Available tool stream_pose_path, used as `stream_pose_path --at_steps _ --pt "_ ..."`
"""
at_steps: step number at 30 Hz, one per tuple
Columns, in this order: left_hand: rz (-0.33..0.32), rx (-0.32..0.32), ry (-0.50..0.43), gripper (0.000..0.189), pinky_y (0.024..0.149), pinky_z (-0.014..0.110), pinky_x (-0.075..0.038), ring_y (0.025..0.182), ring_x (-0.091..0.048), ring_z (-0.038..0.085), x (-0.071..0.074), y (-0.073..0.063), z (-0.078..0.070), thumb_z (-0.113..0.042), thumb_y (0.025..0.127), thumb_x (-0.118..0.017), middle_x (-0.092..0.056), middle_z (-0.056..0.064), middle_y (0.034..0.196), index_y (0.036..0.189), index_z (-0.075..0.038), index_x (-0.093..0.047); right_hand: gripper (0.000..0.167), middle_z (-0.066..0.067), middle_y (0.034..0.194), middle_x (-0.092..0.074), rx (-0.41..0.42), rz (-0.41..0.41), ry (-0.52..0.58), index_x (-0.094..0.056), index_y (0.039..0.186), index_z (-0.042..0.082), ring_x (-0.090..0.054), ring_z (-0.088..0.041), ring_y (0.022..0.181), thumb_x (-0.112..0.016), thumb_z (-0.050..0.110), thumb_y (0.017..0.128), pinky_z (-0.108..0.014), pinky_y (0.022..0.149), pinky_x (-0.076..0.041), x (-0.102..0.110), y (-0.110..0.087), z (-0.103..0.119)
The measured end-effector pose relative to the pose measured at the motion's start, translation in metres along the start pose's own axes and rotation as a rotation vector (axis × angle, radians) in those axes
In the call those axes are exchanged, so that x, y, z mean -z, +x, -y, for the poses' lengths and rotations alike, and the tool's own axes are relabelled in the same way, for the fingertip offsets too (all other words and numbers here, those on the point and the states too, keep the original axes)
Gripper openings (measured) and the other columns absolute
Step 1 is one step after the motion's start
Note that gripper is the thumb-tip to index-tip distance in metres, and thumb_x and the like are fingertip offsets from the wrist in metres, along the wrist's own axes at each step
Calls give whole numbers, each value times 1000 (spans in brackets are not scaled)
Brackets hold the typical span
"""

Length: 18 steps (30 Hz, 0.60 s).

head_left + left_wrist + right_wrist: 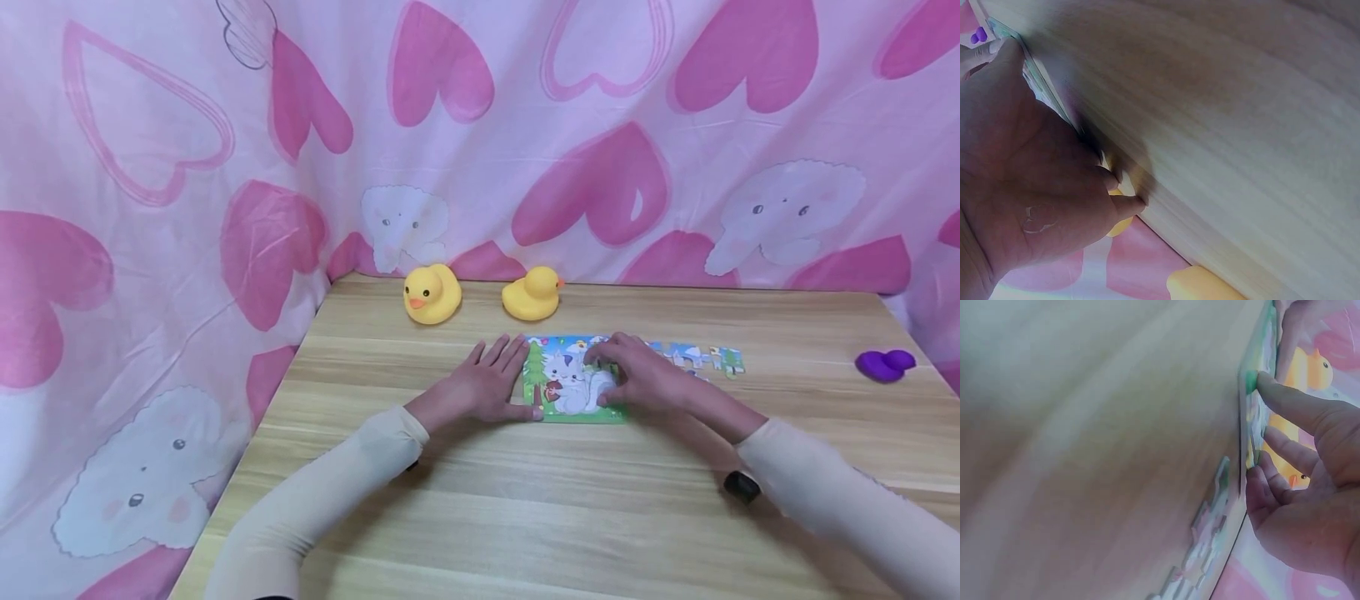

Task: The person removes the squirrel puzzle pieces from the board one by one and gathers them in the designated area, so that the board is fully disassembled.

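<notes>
Left hand (487, 390) flat, fingers straight; right hand (648, 377) bent, whether pinching I cannot tell. Both touch my picture puzzle (564, 385), toward the back edge of the wood-grained tabletop (525, 517); pink heart-printed cloth (465, 158) hangs behind.

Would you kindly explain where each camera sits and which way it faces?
Head: worn on the head, facing forward and down at the puzzle; left hand, right hand and pale sleeves show.
Left wrist: worn there, facing along the left hand across the tabletop; that hand fills much of the left side.
Right wrist: worn there, facing the right hand at the puzzle; part of the left hand shows at upper right.
Shared: head and right wrist views show two yellow ducks.
</notes>
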<state>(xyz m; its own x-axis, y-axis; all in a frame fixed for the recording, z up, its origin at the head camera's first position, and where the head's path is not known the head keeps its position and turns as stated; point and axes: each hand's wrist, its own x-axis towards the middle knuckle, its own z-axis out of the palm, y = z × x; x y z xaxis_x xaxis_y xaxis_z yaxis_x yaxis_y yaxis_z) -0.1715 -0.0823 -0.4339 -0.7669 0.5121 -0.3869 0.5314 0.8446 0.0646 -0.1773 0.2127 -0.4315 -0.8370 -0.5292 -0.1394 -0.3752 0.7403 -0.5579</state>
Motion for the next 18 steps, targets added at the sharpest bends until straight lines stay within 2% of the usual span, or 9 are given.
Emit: stream_pose_path --at_steps 5,9,14,18 --pt "-2 -2 10 116 137 56 -4 169 4 30 1 0 -1 -86 94 -44 7 4 181 172 -15 3 50 -9 119 -62 -2 60 43 -69 131 18 -56 -24 104 -90 16 85 -38 90 -53 9 7 -2" --pt "4 -2 12 116 136 56 -4 169 4 30 3 1 -2 -86 94 -44 8 4 181 171 -14 4 48 -8 116 -64 2 85 55 -71 129 19 -56 -24 100 -89 12 85 -36 87 -53 15 10 -6" --pt "33 13 0 116 137 54 0 168 9 29 3 2 -2 -86 94 -43 13 2 181 171 -16 7 46 -3 110 -67 12 55 40 -74 126 22 -56 -21 96 -91 15 83 -34 83 -53 16 10 -8" --pt "30 12 -1 118 137 55 -1 168 8 29 2 0 -1 -88 92 -43 12 2 181 171 -15 6 46 -1 109 -69 18 7 38 -74 126 24 -58 -21 95 -90 17 83 -34 82 -54 12 6 -9"
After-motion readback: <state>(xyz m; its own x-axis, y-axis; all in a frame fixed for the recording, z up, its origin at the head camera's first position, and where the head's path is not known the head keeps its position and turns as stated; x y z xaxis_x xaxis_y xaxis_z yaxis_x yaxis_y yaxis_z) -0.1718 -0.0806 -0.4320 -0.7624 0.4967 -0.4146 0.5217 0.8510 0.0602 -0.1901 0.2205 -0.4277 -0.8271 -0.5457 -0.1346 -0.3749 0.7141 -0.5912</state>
